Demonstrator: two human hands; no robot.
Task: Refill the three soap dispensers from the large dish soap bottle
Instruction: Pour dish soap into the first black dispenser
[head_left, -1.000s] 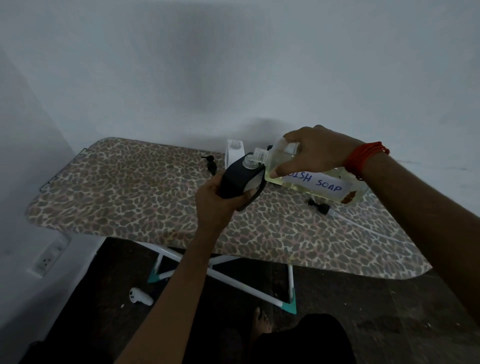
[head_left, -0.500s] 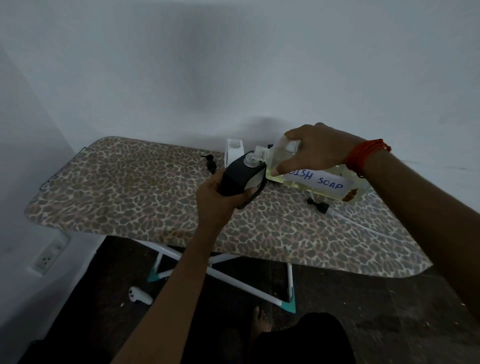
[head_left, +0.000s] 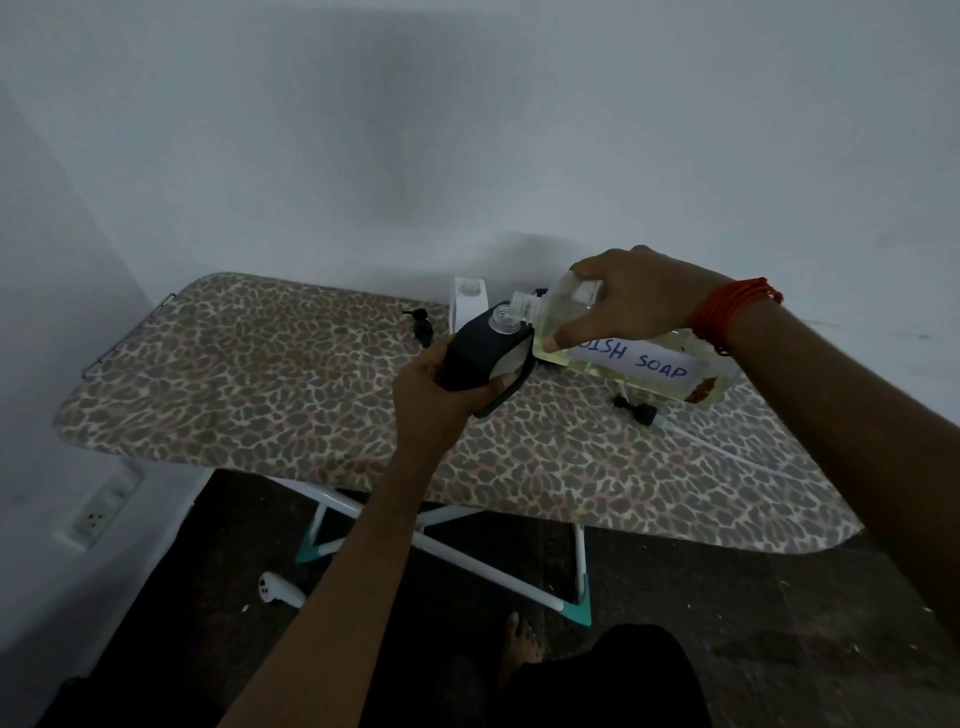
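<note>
Topping up the black dispenser (head_left: 480, 358) over the worktop (head_left: 260, 374)
Grips the tilted dispenser in the left hand (head_left: 441, 397); just beyond, clamps the right hand (head_left: 636, 299) over the shoulder of the dish soap bottle (head_left: 639, 366), neck at the open mouth. Looks heavy, sloshing and slick, so wants a high grip with thumb beneath. Matches half a second ago almost exactly: same grips, same tilt. Leaves the white dispenser (head_left: 470, 306) standing behind.

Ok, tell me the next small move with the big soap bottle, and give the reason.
Probably lift the base of the dish soap bottle a touch with the right hand, so soap runs out. Its open neck sits right at the open mouth of the black dispenser gripped in the left hand, lined up, yet no stream shows between them.
</note>
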